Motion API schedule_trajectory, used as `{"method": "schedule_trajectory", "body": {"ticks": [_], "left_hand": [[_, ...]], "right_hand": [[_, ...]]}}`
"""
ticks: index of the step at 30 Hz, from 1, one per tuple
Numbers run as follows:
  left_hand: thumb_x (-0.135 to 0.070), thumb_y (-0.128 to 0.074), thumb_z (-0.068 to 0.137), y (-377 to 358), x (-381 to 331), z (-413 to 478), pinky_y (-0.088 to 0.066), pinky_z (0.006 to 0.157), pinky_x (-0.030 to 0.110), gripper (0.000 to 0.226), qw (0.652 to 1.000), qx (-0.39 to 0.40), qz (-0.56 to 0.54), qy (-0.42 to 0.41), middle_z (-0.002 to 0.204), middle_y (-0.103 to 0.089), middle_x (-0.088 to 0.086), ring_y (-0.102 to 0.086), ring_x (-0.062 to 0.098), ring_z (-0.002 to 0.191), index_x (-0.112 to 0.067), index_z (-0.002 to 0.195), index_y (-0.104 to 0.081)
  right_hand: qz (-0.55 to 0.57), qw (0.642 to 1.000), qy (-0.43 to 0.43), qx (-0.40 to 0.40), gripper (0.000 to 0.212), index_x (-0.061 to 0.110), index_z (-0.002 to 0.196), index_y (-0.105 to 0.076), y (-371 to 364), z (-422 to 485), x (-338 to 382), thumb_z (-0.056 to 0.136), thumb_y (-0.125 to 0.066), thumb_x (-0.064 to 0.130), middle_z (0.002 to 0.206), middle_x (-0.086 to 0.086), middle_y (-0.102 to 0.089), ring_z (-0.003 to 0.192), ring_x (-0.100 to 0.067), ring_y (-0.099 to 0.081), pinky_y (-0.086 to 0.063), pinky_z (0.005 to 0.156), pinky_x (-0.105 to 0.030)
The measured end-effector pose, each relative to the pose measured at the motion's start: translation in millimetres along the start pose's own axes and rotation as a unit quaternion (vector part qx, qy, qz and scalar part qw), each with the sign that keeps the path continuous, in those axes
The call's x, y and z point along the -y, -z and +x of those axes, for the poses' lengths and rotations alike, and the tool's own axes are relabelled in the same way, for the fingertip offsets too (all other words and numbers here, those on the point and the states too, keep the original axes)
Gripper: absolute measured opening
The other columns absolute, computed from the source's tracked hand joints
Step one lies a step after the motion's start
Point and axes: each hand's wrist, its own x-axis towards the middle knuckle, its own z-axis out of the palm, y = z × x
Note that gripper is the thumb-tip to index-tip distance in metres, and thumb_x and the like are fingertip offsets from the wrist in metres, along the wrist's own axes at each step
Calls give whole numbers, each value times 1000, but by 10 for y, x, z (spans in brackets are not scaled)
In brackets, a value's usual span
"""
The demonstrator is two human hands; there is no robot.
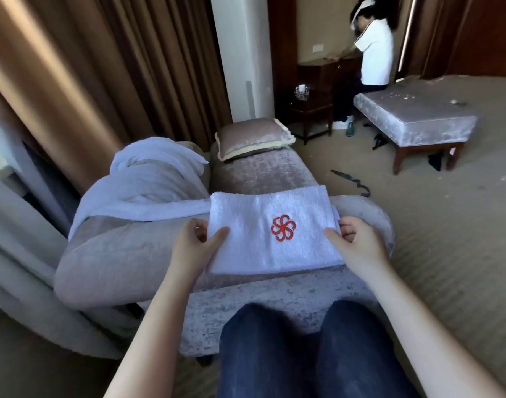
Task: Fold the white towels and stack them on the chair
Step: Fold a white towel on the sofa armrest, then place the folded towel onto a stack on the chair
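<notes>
Over the front of the grey velvet chair (125, 254), the person's got a folded white towel (246, 245) held flat, red emblem (283, 228) facing up. The left hand (194, 245) and right hand (358, 245) each pinch one short end, thumb on top, fingers underneath. I'd guess that keeps the layers from sliding apart while it gets set down. Can't tell if it's touching the seat. On the chair's left arm a loose white towel (148, 179) is slung, probably parked there for its turn. At the chair's far end sits one cushion (253, 137). Count: two towels — one folded, one not — one cushion, no stack yet.
</notes>
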Motion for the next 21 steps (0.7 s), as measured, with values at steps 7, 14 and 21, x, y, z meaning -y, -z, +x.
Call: {"method": "schedule_trajectory", "body": {"ticks": [7, 14, 21], "left_hand": [[-38, -75, 81, -811, -436, -197, -50, 68, 45, 39, 990, 124, -58, -40, 82, -66, 13, -63, 26, 74, -7, 94, -55], [-28, -76, 84, -1744, -882, -648, -52, 60, 34, 39, 949, 278, -138, -59, 92, -71, 11, -68, 22, 81, -13, 111, -53], [-29, -71, 88, -2420, -1269, -1248, -58, 68, 35, 29, 877, 444, -163, -86, 96, -75, 2, -72, 19, 87, -17, 113, -63]], "right_hand": [[4, 991, -32, -127, 9, 20, 94, -63, 946, -378, -250, 87, -68, 18, 77, 6, -62, 68, -13, -57, -44, 66, -29], [-36, 959, -86, -267, 14, 21, 101, -61, 1894, -1043, -470, 88, -67, 21, 81, 8, -62, 73, -10, -58, -43, 67, -26], [-76, 918, -120, -370, 15, 21, 104, -62, 2587, -1925, -539, 89, -65, 20, 86, 8, -64, 79, -11, -61, -47, 68, -28]]}}
